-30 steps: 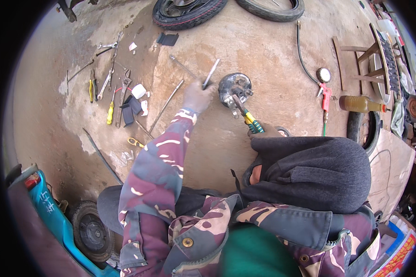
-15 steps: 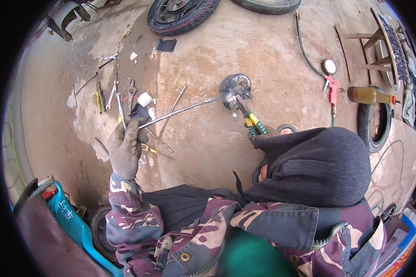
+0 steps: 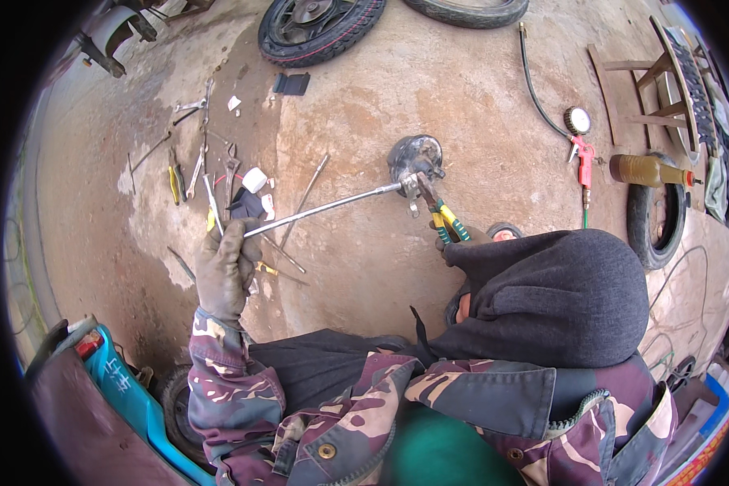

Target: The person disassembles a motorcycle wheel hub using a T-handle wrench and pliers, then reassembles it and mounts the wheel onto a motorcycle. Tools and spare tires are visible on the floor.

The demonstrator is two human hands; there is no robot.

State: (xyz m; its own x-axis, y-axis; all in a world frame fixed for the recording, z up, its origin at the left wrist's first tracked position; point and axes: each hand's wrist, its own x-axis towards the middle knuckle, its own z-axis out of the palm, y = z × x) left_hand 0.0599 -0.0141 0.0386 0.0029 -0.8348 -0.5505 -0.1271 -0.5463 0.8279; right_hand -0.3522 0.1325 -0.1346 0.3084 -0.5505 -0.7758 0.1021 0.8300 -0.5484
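My left hand [image 3: 226, 267], in a grey glove, is closed round the handle end of a long T-handle wrench [image 3: 324, 209]. The wrench's far tip meets a metal bracket [image 3: 411, 188] on a black round metal part [image 3: 405, 155] on the ground. From the other side, my right hand [image 3: 476, 236] is closed on yellow-and-green pliers [image 3: 448, 220]. Their jaws are at the same bracket; whether they clamp it is unclear. Dark cloth [image 3: 559, 300] hides part of my right hand and forearm.
Loose spanners, yellow-handled pliers [image 3: 174, 180] and a white cup-like piece [image 3: 254, 179] lie at the left. Beyond are a wheel [image 3: 324, 50] and a tyre [image 3: 470, 11]. Rightward are a red air gun [image 3: 585, 158] with gauge, a bottle [image 3: 644, 170], another tyre [image 3: 654, 228] and a wooden frame [image 3: 656, 65].
The wrench has moved right, and its tip has gone from just left of the round part to the bracket. My left hand has shifted slightly right and nearer to me.
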